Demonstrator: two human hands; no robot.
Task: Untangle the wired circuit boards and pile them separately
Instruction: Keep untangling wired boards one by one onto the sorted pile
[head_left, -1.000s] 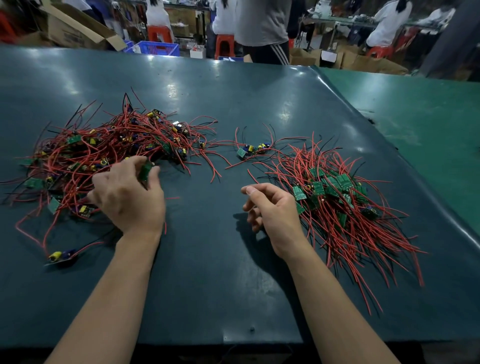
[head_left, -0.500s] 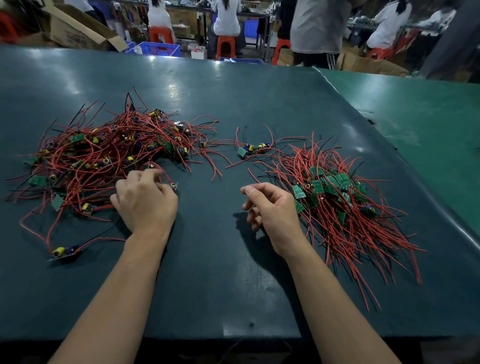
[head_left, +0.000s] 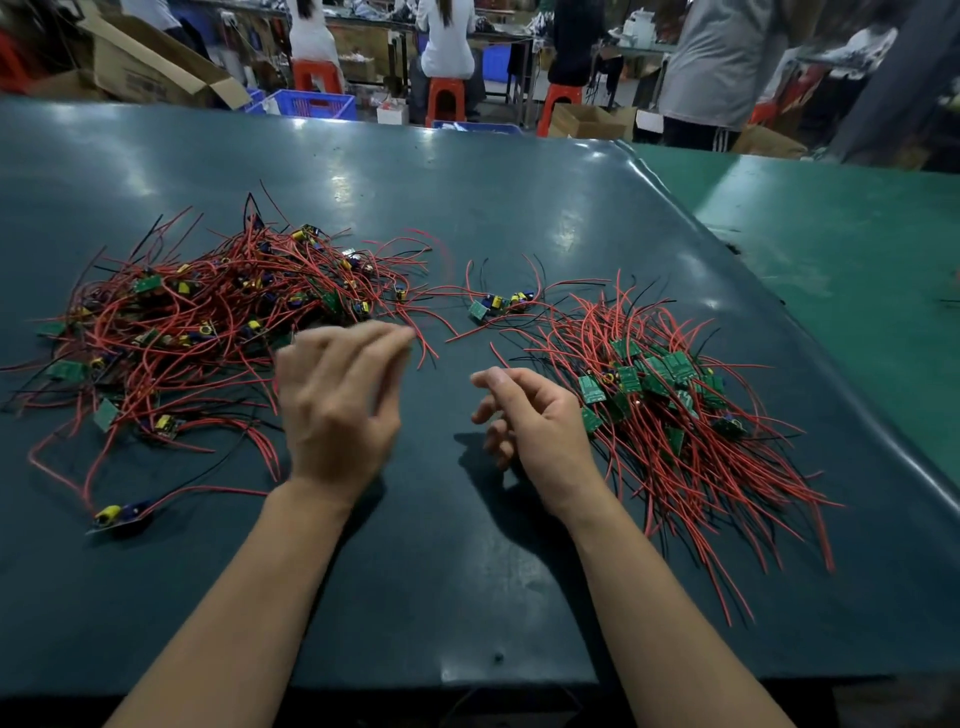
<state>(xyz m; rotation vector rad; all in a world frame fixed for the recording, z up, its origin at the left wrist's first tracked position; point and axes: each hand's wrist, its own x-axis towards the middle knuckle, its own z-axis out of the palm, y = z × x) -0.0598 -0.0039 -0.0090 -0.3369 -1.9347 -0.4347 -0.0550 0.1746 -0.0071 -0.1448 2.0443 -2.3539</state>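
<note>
I see 2 heaps of wired boards on the dark table (head_left: 467, 545); the tangle (head_left: 218, 332) lies on my left, a loose mess of red and black wires with green boards and yellow and blue parts scattered through it; the sorted pile (head_left: 670, 410) lies on my right, its boards bunched at the near-left side and its wires fanning out toward the right edge. Between the 2 heaps, toward the far side, a small cluster (head_left: 501, 304) of a few boards sits on its own, its wires reaching both ways. 1 stray board (head_left: 122, 514) lies at the near-left, a red wire trailing from it back toward the tangle.

My left hand (head_left: 337, 410) is raised just beside the tangle's right edge, blurred, fingers extended and close together; a red wire end shows by the fingertips (head_left: 400, 335), but I cannot tell whether the hand pinches it. My right hand (head_left: 535, 421) rests near the left side of the pile, fingers loosely curled, thumb forward, holding nothing; its knuckles are just beside the nearest boards.

A green table (head_left: 841, 249) adjoins on the right; beyond the far edge are cardboard boxes (head_left: 150, 67), a blue crate (head_left: 317, 104), orange stools (head_left: 447, 98) and people, some seated and some standing.
</note>
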